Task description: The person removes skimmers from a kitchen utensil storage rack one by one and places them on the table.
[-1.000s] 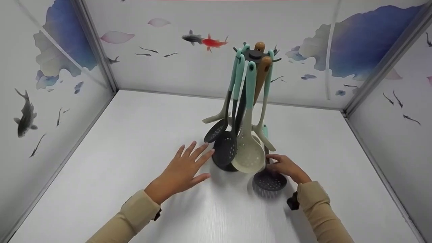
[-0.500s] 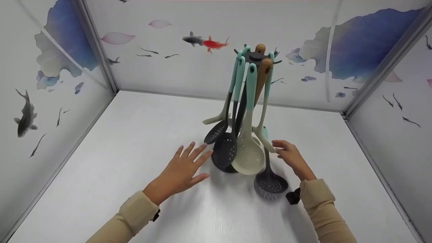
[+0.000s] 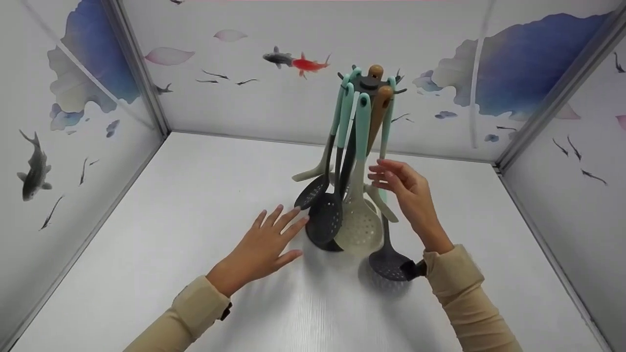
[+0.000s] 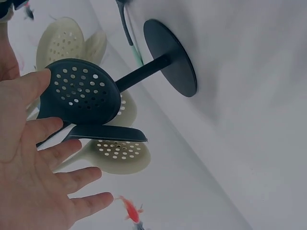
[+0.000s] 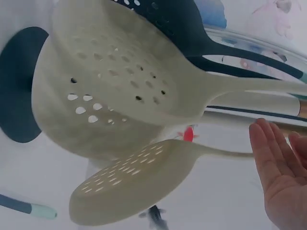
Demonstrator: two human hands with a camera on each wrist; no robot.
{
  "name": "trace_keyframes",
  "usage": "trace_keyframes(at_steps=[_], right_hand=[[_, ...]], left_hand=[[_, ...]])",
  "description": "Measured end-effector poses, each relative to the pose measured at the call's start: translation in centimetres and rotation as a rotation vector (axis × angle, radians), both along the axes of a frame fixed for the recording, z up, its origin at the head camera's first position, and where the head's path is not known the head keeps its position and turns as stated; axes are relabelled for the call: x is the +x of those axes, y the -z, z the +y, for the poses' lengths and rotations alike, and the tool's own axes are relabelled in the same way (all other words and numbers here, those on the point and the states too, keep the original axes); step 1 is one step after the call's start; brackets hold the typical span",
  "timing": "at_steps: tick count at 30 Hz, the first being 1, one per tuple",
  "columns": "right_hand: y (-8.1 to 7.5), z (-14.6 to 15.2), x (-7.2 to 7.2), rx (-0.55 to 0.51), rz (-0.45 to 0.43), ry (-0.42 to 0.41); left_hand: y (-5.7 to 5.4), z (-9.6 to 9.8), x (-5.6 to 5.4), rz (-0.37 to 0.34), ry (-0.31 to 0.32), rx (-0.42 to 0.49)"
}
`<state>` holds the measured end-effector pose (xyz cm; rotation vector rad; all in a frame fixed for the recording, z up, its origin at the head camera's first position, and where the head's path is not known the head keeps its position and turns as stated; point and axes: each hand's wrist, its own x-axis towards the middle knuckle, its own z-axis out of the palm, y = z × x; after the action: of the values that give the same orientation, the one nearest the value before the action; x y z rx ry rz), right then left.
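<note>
A utensil rack with a dark hooked top (image 3: 370, 84) and round dark base (image 4: 175, 62) holds several hanging utensils, many with mint handles. My left hand (image 3: 258, 250), fingers spread, is beside two dark slotted spoons (image 3: 326, 219); in the left wrist view it overlaps one dark spoon's bowl (image 4: 81, 91). My right hand (image 3: 413, 200) is raised at the rack's right side, its fingertips right at the thin shaft of a hanging cream slotted spoon (image 5: 139, 177). Below it, a dark slotted ladle (image 3: 389, 264) lies on the table, partly covered by the wrist camera.
A larger cream slotted spoon (image 3: 361, 227) hangs at the front of the rack, with a brown wooden handle (image 3: 380, 115) beside it. The white table (image 3: 210, 171) is enclosed by printed panels (image 3: 234, 98) at the back and both sides.
My right hand has left the dark ladle's handle and risen to the hanging cream slotted spoon's shaft. The dark ladle stays on the table. My left hand has barely moved.
</note>
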<state>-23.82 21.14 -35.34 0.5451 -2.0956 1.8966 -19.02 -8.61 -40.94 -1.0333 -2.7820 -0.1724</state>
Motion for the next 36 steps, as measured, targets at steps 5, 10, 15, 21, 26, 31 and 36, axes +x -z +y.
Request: trace_keyframes(at_steps=[5, 10, 15, 21, 26, 31, 36], right_hand=[[-0.8, -1.5, -1.3, 0.05, -0.09, -0.016], [-0.7, -2.0, -2.4, -0.009, -0.182, -0.049], [-0.5, -2.5, -3.4, -0.104, -0.295, -0.148], [-0.2, -2.9, -4.6, -0.251, -0.456, -0.28], [-0.2, -2.5, -5.1, -0.205, -0.424, -0.355], [-0.3, -2.6, -5.3, 0.026, -0.275, -0.324], [-0.6, -3.4, -4.9, 0.117, -0.241, -0.224]], left_hand=[[-0.3, 0.0, 0.1, -0.007, 0.006, 0.015], [-0.5, -0.1, 0.2, -0.005, 0.013, 0.027], [-0.4, -0.2, 0.1, 0.012, 0.007, 0.023], [-0.6, 0.1, 0.3, 0.001, 0.032, 0.05], [-0.9, 0.3, 0.4, -0.004, 0.05, 0.038], [-1.4, 0.9, 0.5, 0.019, 0.067, 0.056], [-2.1, 2.0, 0.7, 0.106, 0.122, 0.122]])
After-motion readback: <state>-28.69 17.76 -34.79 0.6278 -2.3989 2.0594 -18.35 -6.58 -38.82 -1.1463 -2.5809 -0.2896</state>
